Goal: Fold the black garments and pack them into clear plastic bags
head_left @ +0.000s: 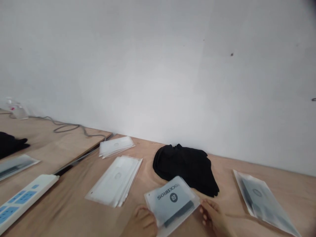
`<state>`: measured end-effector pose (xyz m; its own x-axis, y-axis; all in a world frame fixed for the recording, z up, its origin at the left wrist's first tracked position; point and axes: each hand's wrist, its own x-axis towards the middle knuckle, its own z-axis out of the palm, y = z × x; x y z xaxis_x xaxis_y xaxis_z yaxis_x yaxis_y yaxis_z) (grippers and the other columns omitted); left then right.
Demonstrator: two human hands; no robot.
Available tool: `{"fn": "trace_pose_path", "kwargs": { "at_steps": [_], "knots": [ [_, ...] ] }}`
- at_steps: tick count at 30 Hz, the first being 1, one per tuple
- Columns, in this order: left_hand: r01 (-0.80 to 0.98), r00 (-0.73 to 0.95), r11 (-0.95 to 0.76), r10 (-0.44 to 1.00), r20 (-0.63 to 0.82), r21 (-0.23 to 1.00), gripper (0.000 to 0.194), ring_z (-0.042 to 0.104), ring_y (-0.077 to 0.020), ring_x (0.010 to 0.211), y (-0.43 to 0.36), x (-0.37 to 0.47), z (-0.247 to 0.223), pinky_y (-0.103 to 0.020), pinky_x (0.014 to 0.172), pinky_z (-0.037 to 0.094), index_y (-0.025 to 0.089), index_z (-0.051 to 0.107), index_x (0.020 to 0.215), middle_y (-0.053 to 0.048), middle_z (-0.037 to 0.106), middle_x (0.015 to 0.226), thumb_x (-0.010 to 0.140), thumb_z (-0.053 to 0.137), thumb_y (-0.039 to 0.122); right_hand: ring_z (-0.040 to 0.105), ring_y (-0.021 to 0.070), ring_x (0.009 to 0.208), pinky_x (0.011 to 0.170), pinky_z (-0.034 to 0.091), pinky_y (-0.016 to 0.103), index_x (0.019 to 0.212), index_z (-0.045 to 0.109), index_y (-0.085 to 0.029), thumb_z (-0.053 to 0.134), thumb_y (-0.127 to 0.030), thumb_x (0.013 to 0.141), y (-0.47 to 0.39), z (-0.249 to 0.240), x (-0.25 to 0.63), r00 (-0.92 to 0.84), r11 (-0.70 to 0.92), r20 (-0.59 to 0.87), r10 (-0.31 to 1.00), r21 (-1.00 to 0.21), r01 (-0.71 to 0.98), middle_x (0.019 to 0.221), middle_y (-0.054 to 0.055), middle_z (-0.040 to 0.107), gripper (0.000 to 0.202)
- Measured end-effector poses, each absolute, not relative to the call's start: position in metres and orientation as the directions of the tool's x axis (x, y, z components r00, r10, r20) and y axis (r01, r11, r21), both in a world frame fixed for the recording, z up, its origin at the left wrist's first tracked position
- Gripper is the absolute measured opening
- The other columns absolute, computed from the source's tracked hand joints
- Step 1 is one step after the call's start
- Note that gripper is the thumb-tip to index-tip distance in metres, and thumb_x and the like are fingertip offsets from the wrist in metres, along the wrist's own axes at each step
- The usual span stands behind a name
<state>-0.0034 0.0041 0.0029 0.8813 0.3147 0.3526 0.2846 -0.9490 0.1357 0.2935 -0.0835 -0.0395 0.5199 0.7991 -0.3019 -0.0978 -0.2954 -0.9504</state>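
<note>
A translucent bag point(170, 197) with ROCKBROS lettering and a round logo is held up at the bottom centre, a dark item showing through it. My left hand point(145, 220) has its fingers curled at the bag's left edge. At the right corner, my right hand point(211, 212) pinches the bag between thumb and fingers. Behind the bag lies a pile of black cloth point(184, 166) on the wooden table point(133, 210). Another filled bag point(266, 200) rests to the right of my right hand.
Two stacks of flat translucent bags, one larger point(116, 181) and one smaller point(117, 145), lie left of centre. A white power strip point(27, 197), grey cable point(66, 126), more black cloth point(11, 144) and another filled bag point(17, 164) are at the left.
</note>
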Motion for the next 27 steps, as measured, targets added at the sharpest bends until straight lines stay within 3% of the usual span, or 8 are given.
{"fn": "trace_pose_path", "kwargs": {
  "at_steps": [2, 4, 7, 10, 15, 22, 25, 27],
  "knots": [
    [0.406, 0.876, -0.899, 0.435, 0.208, 0.166, 0.011, 0.059, -0.0196, 0.085, 0.015, -0.008, 0.021, -0.033, 0.082, 0.042, 0.022, 0.063, 0.074, 0.001, 0.066, 0.082, 0.075, 0.061, 0.012, 0.059, 0.0166, 0.052, 0.049, 0.046, 0.028, 0.074, 0.059, -0.022, 0.064, -0.057, 0.061, -0.087, -0.036, 0.301, 0.577, -0.306, -0.238, 0.781, -0.952, 0.021, 0.065, 0.001, 0.064, 0.038],
    [0.527, 0.817, -0.821, 0.561, 0.135, 0.22, 0.016, 0.059, -0.0211, 0.091, 0.02, -0.001, 0.036, -0.033, 0.082, 0.044, 0.023, 0.066, 0.082, -0.001, 0.067, 0.093, 0.078, 0.058, 0.01, 0.067, 0.0252, 0.081, 0.07, 0.052, 0.035, 0.096, 0.063, -0.023, 0.061, -0.054, 0.067, -0.083, -0.029, 0.294, 0.608, -0.254, -0.018, 0.794, -0.918, 0.304, 0.092, 0.008, 0.07, 0.043],
    [0.541, 0.779, -0.781, 0.605, 0.163, 0.313, 0.031, 0.047, -0.0253, 0.121, 0.018, 0.026, 0.041, -0.042, 0.099, 0.037, 0.027, 0.056, 0.121, -0.005, 0.053, 0.132, 0.091, 0.049, 0.023, 0.04, 0.0293, 0.13, 0.105, 0.035, 0.047, 0.131, 0.049, -0.022, 0.044, -0.052, 0.083, -0.067, -0.015, 0.26, 0.36, -0.111, 0.264, 0.895, -0.649, 0.753, 0.14, 0.009, 0.048, 0.057],
    [0.489, 0.817, -0.804, 0.558, 0.146, 0.339, 0.066, 0.021, -0.0342, 0.138, 0.015, 0.052, 0.024, -0.06, 0.108, 0.018, 0.028, 0.023, 0.146, -0.006, 0.024, 0.152, 0.09, 0.047, 0.054, 0.019, 0.0299, 0.139, 0.112, 0.019, 0.056, 0.14, 0.036, -0.025, 0.034, -0.054, 0.088, -0.05, -0.008, 0.227, 0.161, -0.124, 0.054, 0.985, -0.417, 0.9, 0.15, 0.001, 0.029, 0.06],
    [0.507, 0.824, -0.788, 0.561, 0.072, 0.349, 0.081, 0.01, -0.0335, 0.141, 0.018, 0.061, -0.005, -0.064, 0.108, 0.006, 0.031, 0.003, 0.148, -0.003, 0.013, 0.155, 0.086, 0.04, 0.067, 0.011, 0.0299, 0.14, 0.112, 0.015, 0.058, 0.143, 0.023, -0.028, 0.017, -0.066, 0.087, -0.042, -0.015, 0.217, 0.131, -0.146, -0.071, 0.989, -0.266, 0.953, 0.152, -0.004, 0.014, 0.068],
    [0.524, 0.819, -0.774, 0.572, 0.039, 0.357, 0.083, 0.007, -0.0316, 0.141, 0.016, 0.059, -0.004, -0.06, 0.11, 0.009, 0.031, -0.001, 0.147, -0.003, 0.012, 0.155, 0.086, 0.043, 0.065, 0.013, 0.0296, 0.141, 0.112, 0.011, 0.058, 0.143, 0.024, -0.028, 0.021, -0.063, 0.088, -0.043, -0.014, 0.215, 0.142, -0.163, -0.093, 0.985, -0.28, 0.946, 0.151, -0.003, 0.019, 0.065],
    [0.518, 0.818, -0.768, 0.574, 0.046, 0.378, 0.081, 0.01, -0.0323, 0.141, 0.018, 0.057, -0.002, -0.06, 0.11, 0.01, 0.029, 0.006, 0.148, -0.004, 0.014, 0.154, 0.086, 0.042, 0.067, 0.02, 0.0299, 0.139, 0.112, 0.015, 0.056, 0.141, 0.035, -0.027, 0.031, -0.063, 0.086, -0.044, -0.021, 0.223, 0.164, -0.137, 0.027, 0.986, -0.419, 0.897, 0.151, 0.002, 0.027, 0.066],
    [0.47, 0.839, -0.787, 0.539, 0.075, 0.401, 0.075, 0.016, -0.0327, 0.14, 0.021, 0.052, -0.002, -0.06, 0.11, 0.013, 0.03, 0.014, 0.148, -0.005, 0.019, 0.153, 0.087, 0.043, 0.064, 0.028, 0.0314, 0.137, 0.109, 0.025, 0.053, 0.138, 0.041, -0.018, 0.037, -0.066, 0.082, -0.046, -0.031, 0.235, 0.327, -0.152, 0.189, 0.926, -0.606, 0.781, 0.15, 0.012, 0.03, 0.074]
  ]
}}
